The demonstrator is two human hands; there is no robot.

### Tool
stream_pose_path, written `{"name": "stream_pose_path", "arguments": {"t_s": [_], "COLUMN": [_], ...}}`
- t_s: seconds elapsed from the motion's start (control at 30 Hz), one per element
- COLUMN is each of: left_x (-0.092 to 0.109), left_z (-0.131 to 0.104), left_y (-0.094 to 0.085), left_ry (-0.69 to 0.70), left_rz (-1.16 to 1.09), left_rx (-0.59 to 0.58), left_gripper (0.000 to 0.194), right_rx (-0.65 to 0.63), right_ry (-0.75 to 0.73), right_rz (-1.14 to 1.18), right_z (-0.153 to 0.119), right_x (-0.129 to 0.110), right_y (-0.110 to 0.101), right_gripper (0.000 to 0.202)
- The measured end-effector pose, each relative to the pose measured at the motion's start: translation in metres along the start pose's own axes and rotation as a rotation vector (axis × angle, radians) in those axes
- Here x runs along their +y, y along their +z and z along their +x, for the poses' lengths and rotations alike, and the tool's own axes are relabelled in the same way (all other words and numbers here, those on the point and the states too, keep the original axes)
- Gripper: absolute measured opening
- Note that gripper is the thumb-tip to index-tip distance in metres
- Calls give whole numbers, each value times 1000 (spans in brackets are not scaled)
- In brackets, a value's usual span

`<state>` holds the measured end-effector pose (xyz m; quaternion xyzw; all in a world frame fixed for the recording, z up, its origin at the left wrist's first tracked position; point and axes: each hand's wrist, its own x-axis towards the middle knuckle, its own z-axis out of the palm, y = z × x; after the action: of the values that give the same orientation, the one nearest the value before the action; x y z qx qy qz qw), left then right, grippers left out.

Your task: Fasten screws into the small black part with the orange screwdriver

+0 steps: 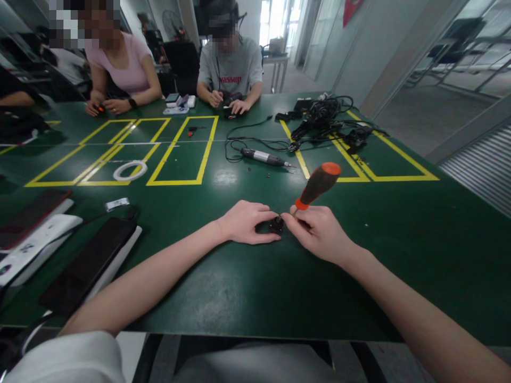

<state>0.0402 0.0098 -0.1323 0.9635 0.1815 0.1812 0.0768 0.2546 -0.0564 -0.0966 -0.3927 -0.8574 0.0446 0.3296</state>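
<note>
Green, glossy tabletop; a small, black, rounded part sits on it before the wearer, between the two hands. Left hand laid low, finger and thumb clamped on the part from opposite sides, apparently to steady it. Right hand closed around the thin shaft of a screwdriver with a dark, orange-ended handle, which leans up and rightward, free of the palm. Low grip presumably favours fine guidance over turning force. Tip hidden at the fingers; cannot tell whether it meets the part. Hands nearly together, right fingertips just beside the part. Farther off: a grey-and-black, pen-shaped tool lying with its cord, a heap of tangled black cables, a white plastic ring across yellow tape lines. All lie well apart from the hands, perhaps to leave working room.
</note>
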Motion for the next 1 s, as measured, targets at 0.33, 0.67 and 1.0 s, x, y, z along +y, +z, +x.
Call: {"name": "stream_pose_path", "arguments": {"t_s": [0.33, 0.67, 1.0], "left_x": [-1, 1, 1], "left_z": [0, 1, -1], "left_y": [2, -2, 1], "left_ry": [-14, -19, -17], "left_rz": [9, 9, 33], "left_rx": [-10, -43, -13], "left_gripper": [45, 42, 48], "right_rx": [-23, 208, 197], "right_ry": [-118, 76, 143], "right_rz": [-80, 118, 385], "right_z": [-1, -7, -8], "right_x": [6, -4, -4], "right_y": [-9, 1, 3], "right_gripper": [22, 31, 24]}}
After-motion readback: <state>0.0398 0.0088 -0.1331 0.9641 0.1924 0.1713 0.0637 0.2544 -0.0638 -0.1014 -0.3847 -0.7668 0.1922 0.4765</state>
